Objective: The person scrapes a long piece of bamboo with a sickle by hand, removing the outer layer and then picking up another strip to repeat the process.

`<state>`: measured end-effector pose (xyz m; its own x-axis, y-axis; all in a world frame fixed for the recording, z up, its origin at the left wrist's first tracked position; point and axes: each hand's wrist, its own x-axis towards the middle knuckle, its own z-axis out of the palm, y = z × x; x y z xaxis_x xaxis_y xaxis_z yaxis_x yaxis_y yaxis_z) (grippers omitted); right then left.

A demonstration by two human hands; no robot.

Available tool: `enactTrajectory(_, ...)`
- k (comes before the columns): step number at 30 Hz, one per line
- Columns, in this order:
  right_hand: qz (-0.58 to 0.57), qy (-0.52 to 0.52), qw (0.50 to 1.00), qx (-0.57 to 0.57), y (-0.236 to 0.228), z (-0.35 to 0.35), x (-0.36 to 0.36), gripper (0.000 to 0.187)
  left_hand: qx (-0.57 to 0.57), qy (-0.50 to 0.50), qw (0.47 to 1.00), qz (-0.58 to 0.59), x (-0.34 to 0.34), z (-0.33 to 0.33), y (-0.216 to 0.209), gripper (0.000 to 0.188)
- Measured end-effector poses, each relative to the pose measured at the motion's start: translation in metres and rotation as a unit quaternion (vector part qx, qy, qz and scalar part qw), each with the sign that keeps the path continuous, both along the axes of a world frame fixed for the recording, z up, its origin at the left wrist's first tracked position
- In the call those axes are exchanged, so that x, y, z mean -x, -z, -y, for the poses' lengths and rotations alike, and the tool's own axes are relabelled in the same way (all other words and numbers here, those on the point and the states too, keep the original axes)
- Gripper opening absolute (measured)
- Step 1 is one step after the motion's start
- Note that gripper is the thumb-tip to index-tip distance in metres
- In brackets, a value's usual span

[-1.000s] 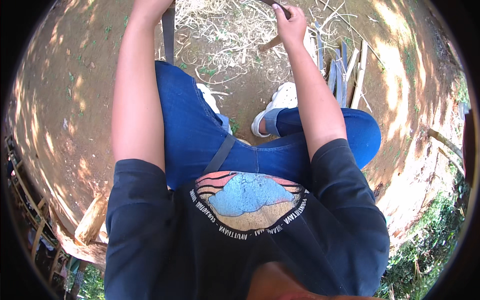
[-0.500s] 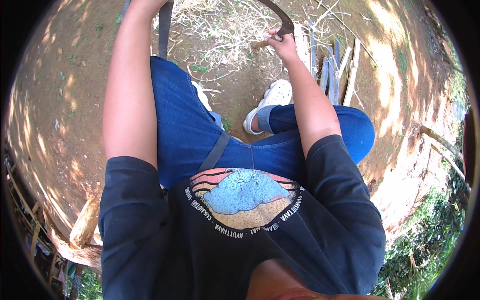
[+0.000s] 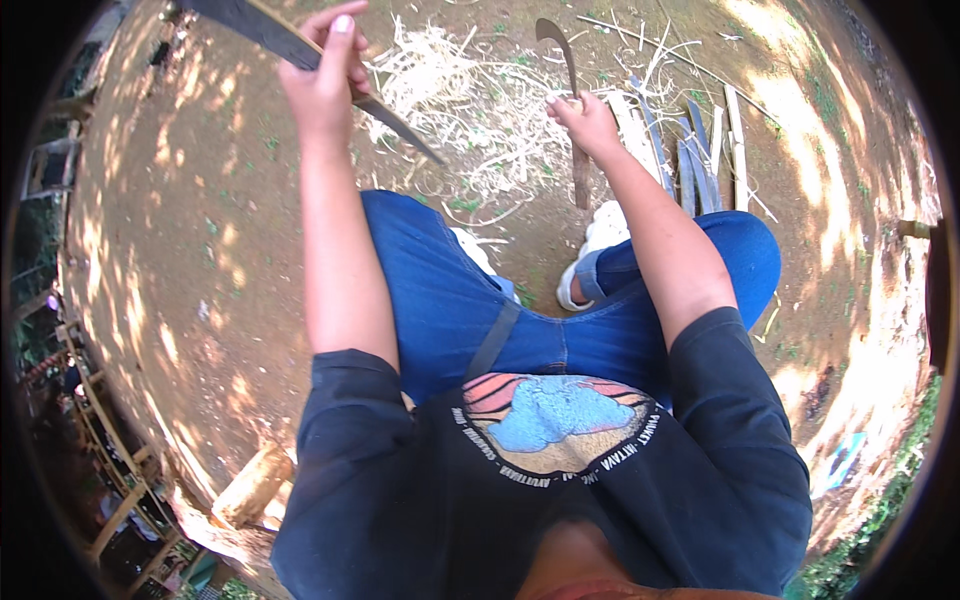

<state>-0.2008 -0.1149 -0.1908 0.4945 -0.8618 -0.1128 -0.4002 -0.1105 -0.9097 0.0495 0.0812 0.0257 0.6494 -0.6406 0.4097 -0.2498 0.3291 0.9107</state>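
My left hand (image 3: 328, 95) is closed round a long, dark, flat slat (image 3: 262, 30), which looks like split bamboo. It runs aslant from the top left edge of the view down to a tapered end over the ground. Some of the left fingers stick out past it. To the right, my right hand (image 3: 590, 125) grips a sickle (image 3: 566, 55) with a dark curved blade pointing away from me. Its brown wooden handle hangs below the hand, near my right shoe. The blade and the slat are apart.
Pale curled shavings (image 3: 450, 100) lie heaped on the bare dirt ahead. Dark and pale slats (image 3: 700, 150) rest on the ground by my right knee, with a thin stick (image 3: 690, 75) beyond. A cut log (image 3: 255, 485) is at the lower left. White shoes (image 3: 603, 235) show between my knees.
The left hand and its slat have come lower and further into view, the slat now slanting. The sickle has turned, its blade now pointing away and its handle toward me. The view has shifted.
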Motion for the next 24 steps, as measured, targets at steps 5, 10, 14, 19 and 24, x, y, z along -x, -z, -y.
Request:
enactTrajectory(5, -0.031, 0.04, 0.996, -0.076, -0.058, -0.036, 0.015, 0.043, -0.078, 0.045, 0.996, 0.001, 0.016, 0.012, 0.017, 0.029)
enactTrajectory(10, 0.029, -0.002, 0.994, -0.106, -0.073, -0.07, 0.015, 0.034, -0.08, 0.049, 0.996, -0.011, 0.022, 0.012, 0.022, 0.042)
enactTrajectory(14, 0.091, -0.064, 0.994, -0.001, -0.088, -0.09, 0.005, 0.041, 0.149, 0.011, 0.987, -0.061, 0.022, -0.012, -0.02, 0.086)
enactTrajectory(19, 0.239, -0.08, 0.954, -0.162, -0.08, -0.107, -0.001, 0.021, 0.316, -0.042, 0.948, -0.008, 0.003, -0.054, -0.111, 0.07)
enactTrajectory(24, 0.045, -0.07, 0.989, -0.12, -0.086, -0.109, 0.003, 0.031, 0.267, -0.08, 0.96, 0.017, 0.015, -0.093, -0.184, 0.041)
